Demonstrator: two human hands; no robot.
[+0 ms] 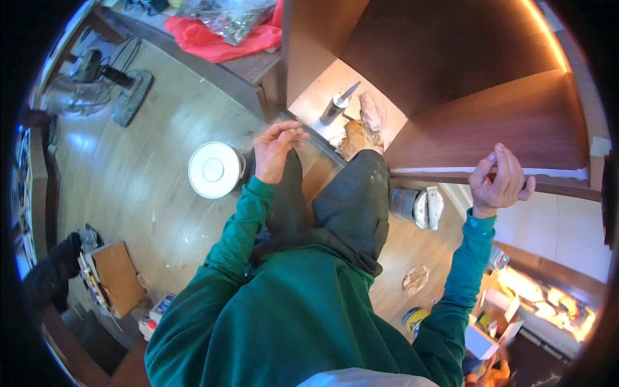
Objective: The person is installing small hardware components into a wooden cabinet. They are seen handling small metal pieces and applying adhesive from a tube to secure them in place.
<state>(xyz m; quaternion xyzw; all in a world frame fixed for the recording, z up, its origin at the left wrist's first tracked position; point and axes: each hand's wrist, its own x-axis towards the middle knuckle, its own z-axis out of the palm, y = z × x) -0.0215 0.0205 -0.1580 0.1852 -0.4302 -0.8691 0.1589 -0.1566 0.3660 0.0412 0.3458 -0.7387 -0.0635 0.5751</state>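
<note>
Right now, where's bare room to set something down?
Free: the wood floor between the fan and the white round lid; also the brown shelf above the right hand. Crowded: the pale patch with the caulk tube and rags.

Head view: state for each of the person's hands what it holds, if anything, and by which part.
The right hand grips the front edge of the dark brown wooden shelf board, by its white strip. The left hand holds nothing visible, its fingers loosely curled.
</note>
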